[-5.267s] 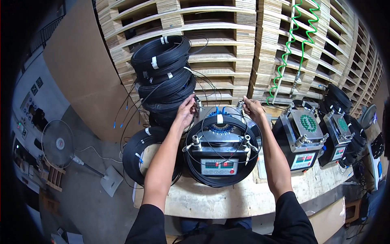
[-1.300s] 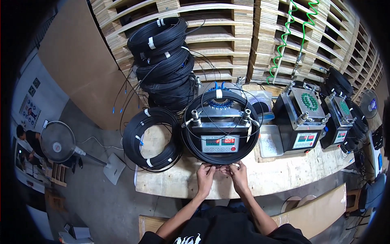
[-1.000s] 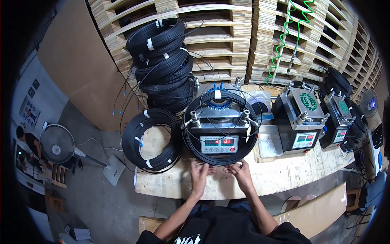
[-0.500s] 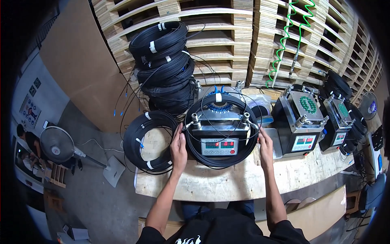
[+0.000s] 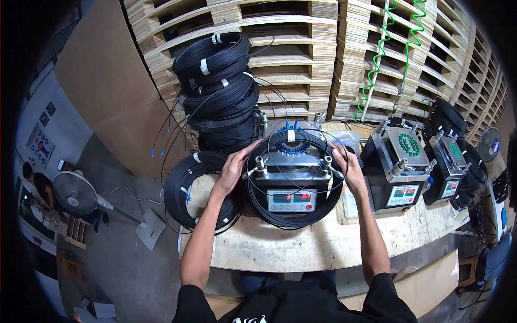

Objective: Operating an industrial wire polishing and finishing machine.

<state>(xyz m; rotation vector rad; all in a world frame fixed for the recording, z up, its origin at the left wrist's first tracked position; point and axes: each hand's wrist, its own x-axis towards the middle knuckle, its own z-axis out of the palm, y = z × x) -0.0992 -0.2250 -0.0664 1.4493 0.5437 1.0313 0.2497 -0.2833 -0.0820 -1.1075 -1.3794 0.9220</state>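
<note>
A black cable coil (image 5: 293,222) with a white tape tab at its top hangs round the front of a polishing-type machine (image 5: 288,168). My left hand (image 5: 233,168) grips the coil's upper left side, its fingers curled along the outer edge. At the upper right side my right hand (image 5: 351,168) holds the same coil, thumb and fingers bent over it. Blue connectors (image 5: 291,149) ring the round fixture on the machine's top. Below the bundle's upper arc, a lit control panel (image 5: 291,201) faces me. Thin loose cable loops cross in front of the machine.
Another taped coil (image 5: 176,188) lies left of the machine, before a tall coil stack (image 5: 223,102). Two similar machines (image 5: 401,172) (image 5: 449,167) stand to the right. Wooden pallets (image 5: 285,54) rise behind the plywood table (image 5: 258,253). A floor fan (image 5: 75,194) stands left.
Both hands have slid up the coil's sides from around its middle to its upper part, and their fingers now bend over it. The coil stays round the machine.
</note>
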